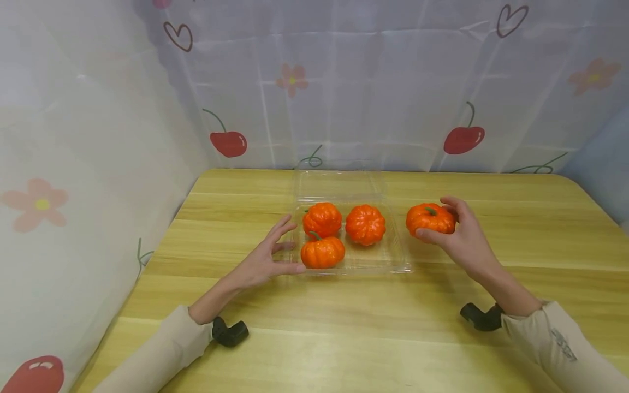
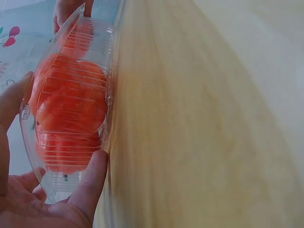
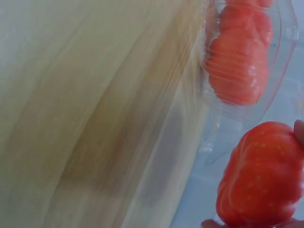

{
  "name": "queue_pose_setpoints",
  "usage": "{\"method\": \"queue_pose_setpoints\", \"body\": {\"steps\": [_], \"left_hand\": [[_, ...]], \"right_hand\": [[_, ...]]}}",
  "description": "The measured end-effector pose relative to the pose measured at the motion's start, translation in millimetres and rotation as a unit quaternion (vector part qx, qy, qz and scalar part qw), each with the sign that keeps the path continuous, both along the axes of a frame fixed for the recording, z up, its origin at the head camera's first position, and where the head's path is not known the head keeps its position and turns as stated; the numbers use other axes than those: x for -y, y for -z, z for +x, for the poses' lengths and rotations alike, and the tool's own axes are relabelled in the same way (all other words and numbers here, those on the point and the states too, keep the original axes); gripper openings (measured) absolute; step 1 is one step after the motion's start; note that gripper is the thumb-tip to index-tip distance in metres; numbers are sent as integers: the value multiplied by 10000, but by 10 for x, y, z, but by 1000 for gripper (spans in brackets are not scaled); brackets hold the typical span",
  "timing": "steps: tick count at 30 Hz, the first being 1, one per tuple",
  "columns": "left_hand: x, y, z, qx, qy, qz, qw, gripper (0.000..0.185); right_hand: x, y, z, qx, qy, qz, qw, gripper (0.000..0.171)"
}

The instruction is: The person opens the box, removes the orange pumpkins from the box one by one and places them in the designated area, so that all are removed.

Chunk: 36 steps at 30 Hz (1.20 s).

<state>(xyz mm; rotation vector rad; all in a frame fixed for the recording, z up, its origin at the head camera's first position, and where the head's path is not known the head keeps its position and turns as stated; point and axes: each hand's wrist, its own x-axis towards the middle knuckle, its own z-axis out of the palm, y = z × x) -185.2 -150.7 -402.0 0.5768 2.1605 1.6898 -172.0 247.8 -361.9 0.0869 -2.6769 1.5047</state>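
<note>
A clear plastic clamshell box lies on the table with its lid folded back. Inside are three small orange pumpkins: one back left, one front left, one back right. My left hand holds the box at its left end, thumb against the front wall and fingers spread along the left side. To the right of the box, my right hand grips another orange pumpkin with a green stem between thumb and fingers. That pumpkin hangs above the tabletop in the right wrist view.
The wooden table ends at a printed cloth backdrop behind, with more cloth at the left. Each wrist carries a black mount, one left and one right.
</note>
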Motion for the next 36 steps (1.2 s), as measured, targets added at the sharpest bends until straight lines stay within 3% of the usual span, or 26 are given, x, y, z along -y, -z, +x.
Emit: {"method": "queue_pose_setpoints", "body": {"steps": [14, 22, 36], "left_hand": [[3, 5, 4, -158, -101, -351, 9992, 99], [-6, 3, 3, -79, -89, -159, 9998, 101], [-18, -5, 7, -59, -133, -115, 9998, 98]], "right_hand": [[-54, 173, -155, 388, -162, 394, 9983, 87], [-95, 184, -214, 729, -384, 896, 9926, 88], [-124, 193, -215, 693, -672, 948, 9908, 84]]}}
